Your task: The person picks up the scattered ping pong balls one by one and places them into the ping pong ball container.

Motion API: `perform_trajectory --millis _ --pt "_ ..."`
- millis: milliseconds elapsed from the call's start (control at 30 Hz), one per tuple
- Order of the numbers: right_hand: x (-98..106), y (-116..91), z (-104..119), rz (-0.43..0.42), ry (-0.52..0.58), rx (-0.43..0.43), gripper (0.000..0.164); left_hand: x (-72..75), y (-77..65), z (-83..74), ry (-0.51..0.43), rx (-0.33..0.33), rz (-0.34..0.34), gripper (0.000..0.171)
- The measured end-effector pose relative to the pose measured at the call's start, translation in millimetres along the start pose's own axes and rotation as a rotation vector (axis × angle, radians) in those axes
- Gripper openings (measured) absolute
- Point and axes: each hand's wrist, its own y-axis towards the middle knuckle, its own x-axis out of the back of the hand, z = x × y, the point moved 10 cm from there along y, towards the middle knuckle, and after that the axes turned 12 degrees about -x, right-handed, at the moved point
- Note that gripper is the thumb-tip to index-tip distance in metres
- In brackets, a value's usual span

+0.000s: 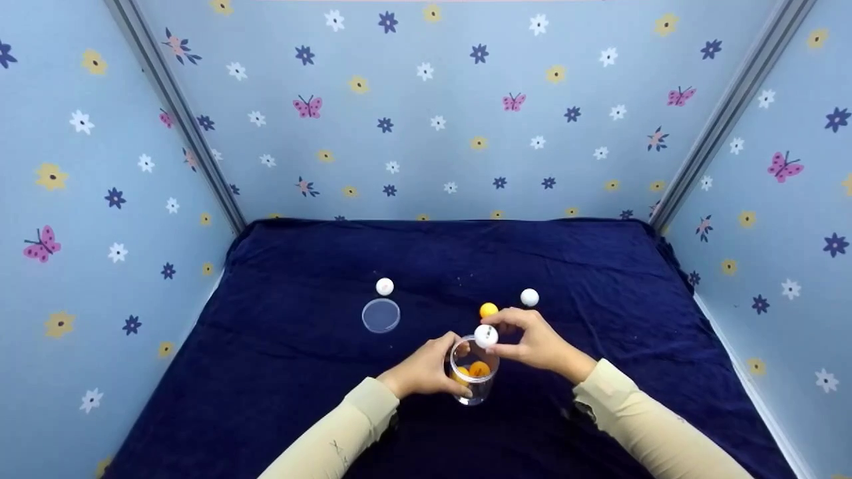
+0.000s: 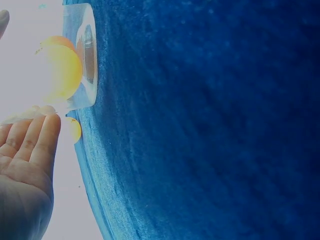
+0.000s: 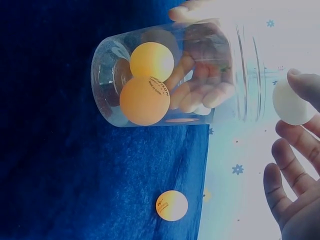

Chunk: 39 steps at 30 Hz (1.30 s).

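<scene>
My left hand [image 1: 426,367] holds a clear plastic jar [image 1: 484,389] around its side, thumb toward me and fingers behind. The jar stands upright with its mouth uncovered. Inside, two orange ping-pong balls [image 3: 145,101] lie near the bottom, as the right wrist view shows. Between thumb and fingertips, my right hand [image 1: 538,341] pinches a white ping-pong ball [image 1: 486,335] with a dark print, right over the jar's rim. Just beyond that hand, an orange ping-pong ball [image 1: 488,310] rests on the cloth.
A dark blue cloth [image 1: 299,359] covers the table. One white ball [image 1: 385,287] lies behind a round clear lid [image 1: 381,316], left of the jar. Another white ball [image 1: 530,297] sits beyond my right hand. Flower-patterned walls [image 1: 426,126] enclose the table at the back and both sides.
</scene>
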Motion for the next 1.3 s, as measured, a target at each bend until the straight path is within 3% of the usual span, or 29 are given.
perform_trajectory --millis 400,1300 --pt "-9 -4 1 0.059 0.055 -0.001 0.038 -0.2 -0.3 -0.7 -0.003 -0.004 0.002 0.073" --pt "-16 -10 0 0.087 -0.006 0.025 0.032 -0.8 -1.1 1.6 0.006 -0.009 -0.003 0.071"
